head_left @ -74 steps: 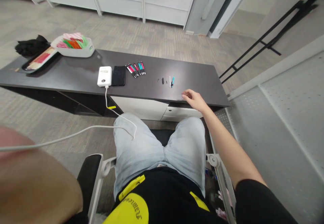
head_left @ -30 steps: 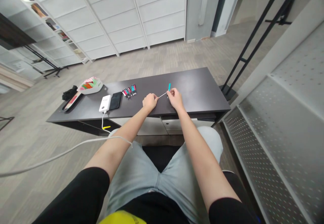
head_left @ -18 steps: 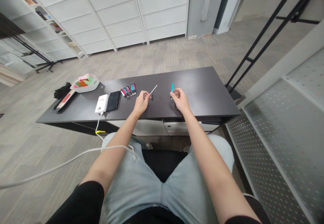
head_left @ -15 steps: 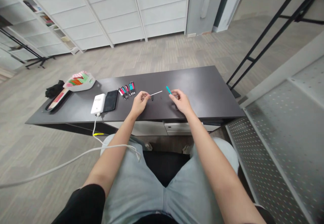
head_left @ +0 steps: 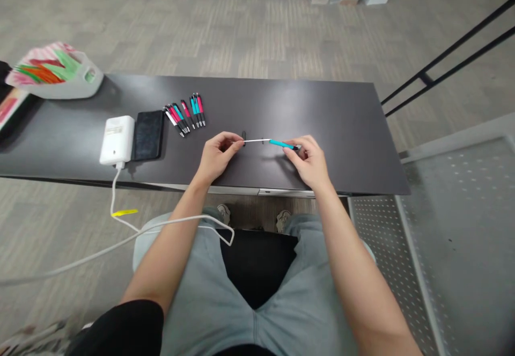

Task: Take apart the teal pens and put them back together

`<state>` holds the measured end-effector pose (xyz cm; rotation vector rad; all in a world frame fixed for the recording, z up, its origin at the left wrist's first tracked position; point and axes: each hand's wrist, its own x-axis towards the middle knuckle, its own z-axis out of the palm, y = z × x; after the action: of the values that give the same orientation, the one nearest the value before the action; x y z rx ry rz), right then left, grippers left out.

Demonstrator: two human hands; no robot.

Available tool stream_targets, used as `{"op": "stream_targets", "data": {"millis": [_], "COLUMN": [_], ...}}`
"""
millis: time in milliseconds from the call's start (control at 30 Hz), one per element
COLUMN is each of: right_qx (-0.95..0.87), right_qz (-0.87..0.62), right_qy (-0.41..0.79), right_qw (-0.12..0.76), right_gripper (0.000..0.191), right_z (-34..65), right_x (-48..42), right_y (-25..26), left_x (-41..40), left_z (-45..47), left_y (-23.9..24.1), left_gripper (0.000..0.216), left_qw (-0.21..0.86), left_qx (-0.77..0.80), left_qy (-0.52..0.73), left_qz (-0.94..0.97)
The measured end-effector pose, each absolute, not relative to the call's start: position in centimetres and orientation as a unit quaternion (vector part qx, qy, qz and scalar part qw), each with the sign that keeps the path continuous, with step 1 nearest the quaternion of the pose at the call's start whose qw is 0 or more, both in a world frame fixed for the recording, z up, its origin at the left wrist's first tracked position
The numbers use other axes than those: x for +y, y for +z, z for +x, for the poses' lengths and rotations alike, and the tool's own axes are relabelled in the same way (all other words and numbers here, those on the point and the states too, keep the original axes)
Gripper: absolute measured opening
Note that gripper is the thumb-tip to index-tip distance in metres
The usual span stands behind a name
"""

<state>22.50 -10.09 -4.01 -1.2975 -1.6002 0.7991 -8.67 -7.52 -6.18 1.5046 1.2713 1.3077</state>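
My left hand (head_left: 217, 154) pinches the end of a thin white pen refill (head_left: 256, 140) just above the dark table (head_left: 330, 130). My right hand (head_left: 309, 160) pinches a teal pen barrel (head_left: 280, 144), and the refill's other end meets the barrel's open end. Both hands hover near the table's front edge, fingers closed. A small dark pen part (head_left: 243, 133) lies on the table just behind the refill.
Several pink and teal pens (head_left: 185, 111) lie in a row to the left. Beside them sit a black phone (head_left: 148, 128) and a white power bank (head_left: 117, 132) with a cable (head_left: 120, 200) running down over my lap. A white tray of coloured items (head_left: 52, 74) stands far left.
The hands have come together: refill and teal barrel, held apart half a second ago, now line up end to end. The camera has tilted down toward the table.
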Motion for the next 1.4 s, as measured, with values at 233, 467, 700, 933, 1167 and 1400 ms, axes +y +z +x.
{"op": "stream_targets", "data": {"millis": [233,467,700,933,1167,1400], "right_qx": [-0.646,-0.655,-0.710,-0.744,-0.685,-0.645], "right_qz": [-0.522,-0.514,-0.486,-0.463,-0.470,-0.483], "right_qy": [0.310,0.304,0.291,0.287,0.381,0.430], "right_qw": [0.463,0.463,0.418,0.386,0.406,0.407], "right_gripper": [0.039,0.042,0.027,0.019,0.039,0.058], "right_z": [22.5,22.7,22.2,20.4,18.4,17.3], "right_x": [-9.8,-9.7,-10.1,-11.3,-11.6,-11.4], "right_y": [-4.2,-4.5,-4.2,-3.6,-3.7,-3.1], "left_x": [-7.2,-7.2,-7.5,-8.0,-7.8,-8.1], "left_z": [-8.5,-8.1,-7.2,-3.9,-3.5,-3.8], "left_y": [-5.9,-5.6,-5.3,-5.3,-5.1,-5.2], "left_gripper": [0.059,0.051,0.049,0.068,0.069,0.073], "left_qw": [0.384,0.392,0.382,0.477,0.512,0.485], "left_qx": [0.474,0.462,0.438,0.367,0.356,0.396], "left_qy": [0.524,0.523,0.534,0.604,0.622,0.606], "left_qz": [0.594,0.599,0.614,0.523,0.474,0.490]}}
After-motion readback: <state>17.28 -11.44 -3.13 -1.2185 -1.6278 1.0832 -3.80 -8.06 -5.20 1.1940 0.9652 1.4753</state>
